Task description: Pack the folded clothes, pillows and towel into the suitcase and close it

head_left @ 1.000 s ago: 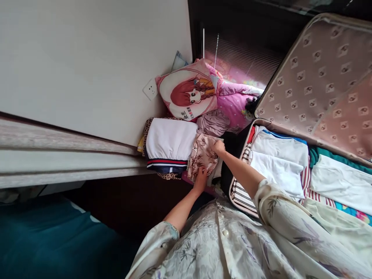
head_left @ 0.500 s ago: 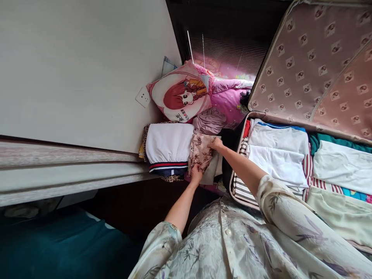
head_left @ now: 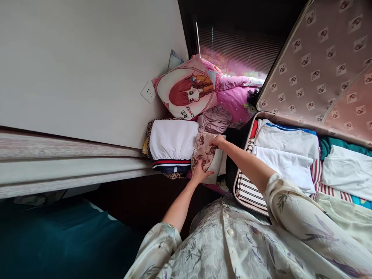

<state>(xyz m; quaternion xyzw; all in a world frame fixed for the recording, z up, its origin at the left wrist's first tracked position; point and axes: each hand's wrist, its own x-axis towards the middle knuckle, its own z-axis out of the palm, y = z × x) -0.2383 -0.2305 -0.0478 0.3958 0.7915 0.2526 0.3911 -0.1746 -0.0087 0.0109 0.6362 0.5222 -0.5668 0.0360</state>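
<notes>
A pink cloth with a brown leaf print [head_left: 204, 150] lies folded on a small stack of clothes. My left hand [head_left: 201, 173] grips its near edge. At the far edge, my right hand [head_left: 218, 141] pinches the cloth. Under it lies a beige folded piece [head_left: 218, 167]. Right beside it to the left sits a folded white garment with red and navy bands [head_left: 173, 142].
An open suitcase [head_left: 243, 185] at the right holds folded white, striped and teal clothes; its patterned lid [head_left: 319, 69] stands up. A cartoon-face pillow [head_left: 186, 91] and pink bedding [head_left: 234, 101] lie behind the stack. A white wall with a socket [head_left: 148, 92] is at the left.
Both hands kept hold of the leaf-print cloth and folded it smaller; my left hand moved up along its near edge. The view shifted slightly.
</notes>
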